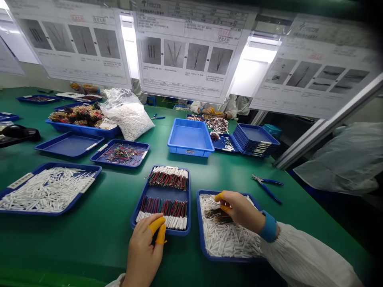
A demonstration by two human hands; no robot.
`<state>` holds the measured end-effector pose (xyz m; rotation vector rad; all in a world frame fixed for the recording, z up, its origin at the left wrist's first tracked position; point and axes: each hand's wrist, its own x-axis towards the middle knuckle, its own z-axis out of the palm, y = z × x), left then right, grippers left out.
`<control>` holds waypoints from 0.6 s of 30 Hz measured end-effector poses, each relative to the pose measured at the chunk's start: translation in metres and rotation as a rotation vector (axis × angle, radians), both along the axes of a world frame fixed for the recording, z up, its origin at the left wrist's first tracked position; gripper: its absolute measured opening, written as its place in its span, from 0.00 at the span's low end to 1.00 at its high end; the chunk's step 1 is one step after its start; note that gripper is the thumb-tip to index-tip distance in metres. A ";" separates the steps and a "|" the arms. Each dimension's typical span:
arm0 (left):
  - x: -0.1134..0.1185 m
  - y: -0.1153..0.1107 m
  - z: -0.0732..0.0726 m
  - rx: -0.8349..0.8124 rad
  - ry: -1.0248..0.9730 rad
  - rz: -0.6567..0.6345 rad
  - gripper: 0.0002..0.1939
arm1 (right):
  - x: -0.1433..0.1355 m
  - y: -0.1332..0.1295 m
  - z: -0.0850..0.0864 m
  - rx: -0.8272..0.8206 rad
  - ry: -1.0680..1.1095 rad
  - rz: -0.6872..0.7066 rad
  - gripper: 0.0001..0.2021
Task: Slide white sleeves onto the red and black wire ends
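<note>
My left hand [148,243], with yellow finger covers on thumb and index, is at the near edge of a blue tray [167,194]. Its fingers are bent, thumb and index close together; anything between the tips is too small to make out. Two rows of red, green and black wires [166,206] with white sleeves lie in that tray. Over the right tray [205,243] is my right hand [236,207], thumb and index curled around thin dark wires. Beneath it, dark wires [220,216] rest on many loose white sleeves [233,239].
Blue-handled pliers [269,187] lie at the right. Further back are a deep blue bin [190,137], stacked trays [254,137] and a plastic bag [128,113]. Left stands a tray of white sleeves [48,189]. A person's hands [211,110] are across the table.
</note>
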<state>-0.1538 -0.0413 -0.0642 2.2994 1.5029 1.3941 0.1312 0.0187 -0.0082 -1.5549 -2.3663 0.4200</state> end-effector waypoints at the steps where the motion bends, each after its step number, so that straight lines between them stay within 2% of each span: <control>1: 0.001 0.001 0.001 0.008 0.005 -0.004 0.10 | 0.003 -0.002 0.003 0.015 0.013 0.003 0.13; 4: 0.014 0.000 0.007 0.024 0.022 -0.029 0.12 | 0.013 -0.010 0.014 0.066 0.052 0.007 0.12; 6: 0.032 -0.001 0.016 0.032 0.042 -0.078 0.14 | 0.019 -0.019 0.022 0.097 0.101 0.027 0.11; 9: 0.074 -0.003 0.034 0.039 0.097 -0.179 0.17 | 0.029 -0.034 0.030 0.135 0.240 0.084 0.10; 13: 0.131 -0.002 0.055 0.020 0.208 -0.285 0.16 | 0.046 -0.053 0.037 0.152 0.475 0.149 0.07; 16: 0.157 -0.002 0.062 -0.030 0.191 -0.324 0.12 | 0.064 -0.062 0.041 0.097 0.538 0.167 0.07; 18: 0.167 -0.003 0.064 -0.060 0.163 -0.319 0.12 | 0.078 -0.064 0.040 -0.015 0.628 0.147 0.06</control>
